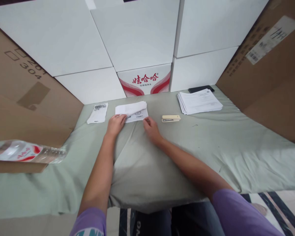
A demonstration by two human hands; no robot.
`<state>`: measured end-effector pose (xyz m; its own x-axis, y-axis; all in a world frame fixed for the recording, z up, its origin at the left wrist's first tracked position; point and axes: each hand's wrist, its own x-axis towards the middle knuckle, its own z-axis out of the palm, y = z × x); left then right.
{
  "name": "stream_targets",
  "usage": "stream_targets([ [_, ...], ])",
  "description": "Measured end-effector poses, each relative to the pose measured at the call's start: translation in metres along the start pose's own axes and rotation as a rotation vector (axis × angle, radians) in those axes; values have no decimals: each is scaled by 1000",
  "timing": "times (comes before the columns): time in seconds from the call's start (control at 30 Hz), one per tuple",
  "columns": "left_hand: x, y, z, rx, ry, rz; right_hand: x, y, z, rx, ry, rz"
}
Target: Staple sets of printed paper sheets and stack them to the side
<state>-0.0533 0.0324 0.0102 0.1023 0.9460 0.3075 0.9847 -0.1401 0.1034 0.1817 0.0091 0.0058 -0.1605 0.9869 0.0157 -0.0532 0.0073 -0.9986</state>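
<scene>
A small bundle of papers (132, 111) lies on the worktop (211, 144), which is covered in a pale green cloth, close to the wall of white boxes (137, 36) behind it. Its long axis runs left to right, across the person's reach. The left hand (116, 125) rests on the near left corner of the papers, fingers curled down and pressing or pinching that corner. The right hand (150, 127) touches the near right corner with its fingertips, loosely bent; whether it actually grips the sheet I cannot tell. Both hands lie just in front of the papers, about equally near.

Just right of the papers is a cream stapler (171, 118), also lying lengthwise left to right and apart from the right hand. Further right of the papers sits a stack of printed sheets (199, 101) with a dark phone (201, 88) behind it. Left of the papers lies a small white packet (97, 113). A water bottle (27, 152) lies on its side well to the left. Open cloth stretches in front of the papers toward the person.
</scene>
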Motion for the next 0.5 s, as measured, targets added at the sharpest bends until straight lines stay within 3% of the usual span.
stream_targets([
  [0.13,-2,3,-4,-74,66,75,20,-24,-16,315,-90,381],
  [0.2,-2,9,-7,-116,81,149,29,-36,-27,414,-154,478],
  [0.37,-3,26,-14,-123,106,264,40,-47,-46,434,-244,526],
  [0.5,-4,26,-12,-95,106,194,45,-44,-52,292,-125,414],
])
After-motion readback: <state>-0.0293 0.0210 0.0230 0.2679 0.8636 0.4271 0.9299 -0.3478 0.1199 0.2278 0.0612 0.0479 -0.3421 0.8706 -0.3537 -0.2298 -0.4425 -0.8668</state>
